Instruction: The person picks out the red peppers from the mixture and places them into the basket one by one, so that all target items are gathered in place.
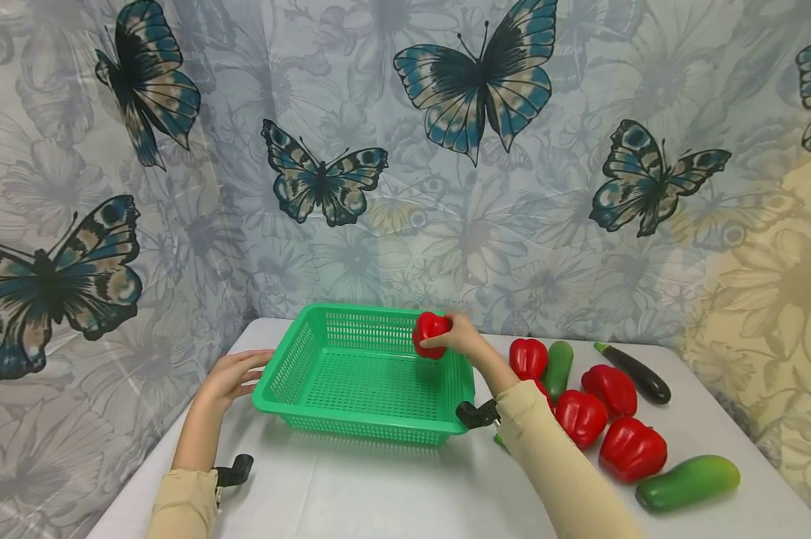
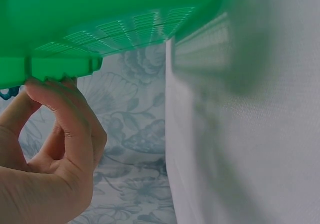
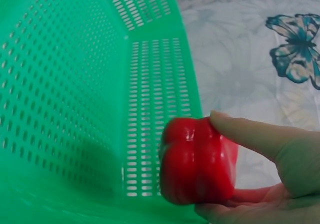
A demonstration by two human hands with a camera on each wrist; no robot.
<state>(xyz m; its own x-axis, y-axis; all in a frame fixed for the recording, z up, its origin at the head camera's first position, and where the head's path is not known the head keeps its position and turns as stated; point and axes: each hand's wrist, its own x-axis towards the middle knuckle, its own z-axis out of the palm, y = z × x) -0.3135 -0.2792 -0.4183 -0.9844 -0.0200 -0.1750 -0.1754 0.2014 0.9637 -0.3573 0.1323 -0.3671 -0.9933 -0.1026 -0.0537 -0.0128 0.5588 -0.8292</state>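
My right hand holds a red bell pepper between thumb and fingers, at the right back corner of a green plastic basket. In the right wrist view the pepper overlaps the perforated side wall, the thumb on its upper side and fingers beneath. At the basket's left rim is my left hand, fingers reaching toward it from outside. Its bent fingers have their tips right at the rim's outer edge in the left wrist view. The basket's visible floor is bare green mesh.
Right of the basket lie several more red bell peppers, a cucumber, a dark eggplant and a large green oblong vegetable. My right forearm partly covers some of them. A butterfly-patterned cloth hangs behind the white table.
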